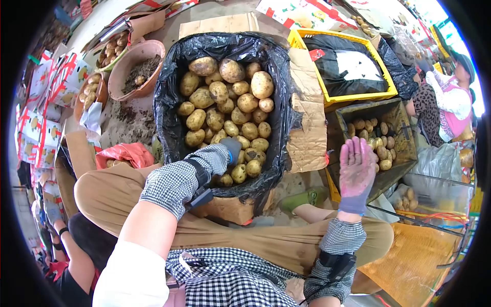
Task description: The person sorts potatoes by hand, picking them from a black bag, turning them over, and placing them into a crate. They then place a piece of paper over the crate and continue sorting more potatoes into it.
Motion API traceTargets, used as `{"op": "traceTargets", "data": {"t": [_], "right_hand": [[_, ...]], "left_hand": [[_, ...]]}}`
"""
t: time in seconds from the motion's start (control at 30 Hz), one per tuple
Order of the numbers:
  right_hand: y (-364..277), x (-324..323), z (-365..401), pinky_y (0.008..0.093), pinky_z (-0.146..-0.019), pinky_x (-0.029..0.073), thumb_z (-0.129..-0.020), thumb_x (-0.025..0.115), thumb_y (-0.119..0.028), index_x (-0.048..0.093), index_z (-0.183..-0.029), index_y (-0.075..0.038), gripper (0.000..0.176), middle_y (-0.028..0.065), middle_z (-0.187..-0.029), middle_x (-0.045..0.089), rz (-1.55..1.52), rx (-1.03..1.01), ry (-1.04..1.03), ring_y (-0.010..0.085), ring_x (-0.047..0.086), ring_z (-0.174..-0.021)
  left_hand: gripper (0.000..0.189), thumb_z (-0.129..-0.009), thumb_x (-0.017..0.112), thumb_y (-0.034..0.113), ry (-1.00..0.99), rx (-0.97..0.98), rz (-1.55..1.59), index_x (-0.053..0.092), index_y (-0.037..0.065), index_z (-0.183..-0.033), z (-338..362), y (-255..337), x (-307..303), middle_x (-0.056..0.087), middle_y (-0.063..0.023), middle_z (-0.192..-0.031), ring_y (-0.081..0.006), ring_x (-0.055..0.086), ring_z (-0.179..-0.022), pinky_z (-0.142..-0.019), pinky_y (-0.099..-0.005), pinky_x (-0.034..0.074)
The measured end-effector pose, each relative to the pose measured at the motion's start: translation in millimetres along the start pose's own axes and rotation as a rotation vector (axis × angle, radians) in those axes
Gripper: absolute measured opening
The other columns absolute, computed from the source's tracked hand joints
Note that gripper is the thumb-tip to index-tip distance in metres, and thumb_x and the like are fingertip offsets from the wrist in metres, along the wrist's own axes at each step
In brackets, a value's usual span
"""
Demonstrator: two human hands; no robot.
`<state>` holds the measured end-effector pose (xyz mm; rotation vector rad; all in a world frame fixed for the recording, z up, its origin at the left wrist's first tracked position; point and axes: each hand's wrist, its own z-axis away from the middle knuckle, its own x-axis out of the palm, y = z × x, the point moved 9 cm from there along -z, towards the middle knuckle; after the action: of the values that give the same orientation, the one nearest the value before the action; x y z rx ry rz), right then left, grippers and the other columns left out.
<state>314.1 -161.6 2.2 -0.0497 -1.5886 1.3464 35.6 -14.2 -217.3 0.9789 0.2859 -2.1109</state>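
In the black-lined box in front of me lie many potatoes, yellow-brown with dirt on their skins. My left hand, in a blue-grey glove, reaches down onto the potatoes at the box's near right. Its fingers are hidden from above, so I cannot tell what they grip. My right hand is held palm up with straight fingers, right of the box. Pink, dirt-stained coating covers that glove's palm, and nothing lies on it. Behind it stands a dark crate with more potatoes inside.
A yellow crate holding a black-wrapped load is at the back right. On the left stand a tub of soil, a basin of potatoes and a red bag. Printed cartons are stacked further left. Another person sits at the far right.
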Motion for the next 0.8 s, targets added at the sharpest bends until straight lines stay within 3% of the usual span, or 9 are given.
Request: {"op": "traceTargets", "data": {"t": [0.13, 0.2, 0.33, 0.4, 0.47, 0.57, 0.63, 0.73, 0.8], "right_hand": [[26.4, 11.7, 5.1, 0.0372, -0.099, 0.045, -0.092, 0.054, -0.031, 0.044, -0.132, 0.0, 0.051, 0.014, -0.121, 0.054, 0.059, 0.149, 0.03, 0.0258, 0.055, -0.108], [28.1, 22.7, 12.9, 0.0361, -0.098, 0.045, -0.091, 0.057, -0.032, 0.046, -0.13, -0.002, 0.051, 0.0128, -0.122, 0.054, 0.068, 0.105, -0.107, 0.0246, 0.054, -0.109], [38.9, 37.8, 26.9, 0.0357, -0.096, 0.045, -0.089, 0.06, -0.035, 0.047, -0.129, -0.002, 0.053, 0.0119, -0.12, 0.054, 0.087, 0.114, -0.152, 0.0235, 0.053, -0.111], [56.3, 42.0, 31.4, 0.0355, -0.095, 0.045, -0.089, 0.062, -0.036, 0.047, -0.129, -0.003, 0.054, 0.0114, -0.119, 0.054, 0.162, 0.199, -0.115, 0.0223, 0.053, -0.111], [72.3, 51.8, 41.5, 0.0342, -0.091, 0.048, -0.088, 0.064, -0.03, 0.047, -0.129, -0.003, 0.052, 0.0123, -0.117, 0.054, 0.158, 0.226, -0.153, 0.0213, 0.055, -0.107], [117.6, 63.8, 66.3, 0.0323, -0.089, 0.049, -0.088, 0.067, -0.023, 0.044, -0.132, -0.002, 0.055, 0.0143, -0.119, 0.053, 0.345, 0.483, -0.149, 0.0201, 0.055, -0.107], [144.8, 88.5, 96.8, 0.0299, -0.088, 0.049, -0.085, 0.07, -0.02, 0.039, -0.136, -0.001, 0.062, 0.0145, -0.121, 0.053, 0.486, 0.602, -0.423, 0.0183, 0.054, -0.109], [152.2, 117.7, 113.5, 0.0273, -0.093, 0.045, -0.083, 0.073, -0.019, 0.026, -0.146, -0.005, 0.079, 0.0092, -0.128, 0.049, 0.38, 0.596, -0.622, 0.0184, 0.052, -0.111], [152.0, 115.4, 110.8, 0.0275, -0.094, 0.044, -0.082, 0.074, -0.023, 0.014, -0.15, -0.008, 0.092, 0.0089, -0.133, 0.045, 0.417, 0.592, -0.687, 0.0191, 0.051, -0.113]], "left_hand": [[0.06, -0.064, 0.075, 0.032, 0.012, 0.051, 0.062, 0.057, 0.005, -0.115, -4.7, -6.9, 17.9, 0.059, -0.0199, -0.116, -0.0333, 0.059, -0.106, -0.09, -0.0402, 0.049], [0.069, -0.06, 0.077, 0.041, 0.032, 0.104, 0.071, 0.057, 0.006, -0.116, -1.3, -10.4, 12.5, 0.061, -0.0202, -0.115, -0.032, 0.061, -0.105, -0.088, -0.039, 0.05], [0.081, -0.06, 0.078, 0.052, -0.012, -0.017, 0.259, 0.057, 0.0, -0.118, 39.1, -45.6, -6.0, 0.064, -0.0205, -0.112, -0.0316, 0.065, -0.098, -0.086, -0.0372, 0.05], [0.077, -0.066, 0.077, 0.053, -0.067, -0.225, 0.643, 0.058, -0.002, -0.116, 42.1, -77.8, 12.6, 0.066, -0.017, -0.109, -0.0277, 0.065, -0.095, -0.082, -0.0345, 0.052], [0.064, -0.076, 0.074, 0.046, 0.01, -0.091, 0.817, 0.057, -0.002, -0.114, 41.6, -83.4, 4.9, 0.064, -0.0133, -0.103, -0.0173, 0.061, -0.089, -0.079, -0.0276, 0.05], [0.066, -0.076, 0.078, 0.037, 0.186, 0.192, 1.229, 0.048, 0.002, -0.122, 103.2, -47.0, -56.1, 0.058, -0.0058, -0.108, -0.0112, 0.054, -0.099, -0.081, -0.0266, 0.049], [0.073, -0.071, 0.083, 0.023, 0.252, 0.379, 1.503, 0.041, 0.004, -0.128, 135.5, -22.1, -80.8, 0.05, -0.002, -0.122, -0.0101, 0.047, -0.111, -0.093, -0.0266, 0.043], [0.076, -0.069, 0.085, 0.02, 0.495, 0.616, 1.39, 0.041, 0.006, -0.13, 179.8, 8.2, -118.5, 0.049, -0.0021, -0.126, -0.0119, 0.044, -0.118, -0.102, -0.0303, 0.037], [0.087, -0.068, 0.086, 0.024, 0.614, 0.637, 1.277, 0.035, 0.007, -0.136, 192.8, 14.9, -123.9, 0.045, -0.0043, -0.132, -0.013, 0.041, -0.125, -0.107, -0.0318, 0.032]]}}
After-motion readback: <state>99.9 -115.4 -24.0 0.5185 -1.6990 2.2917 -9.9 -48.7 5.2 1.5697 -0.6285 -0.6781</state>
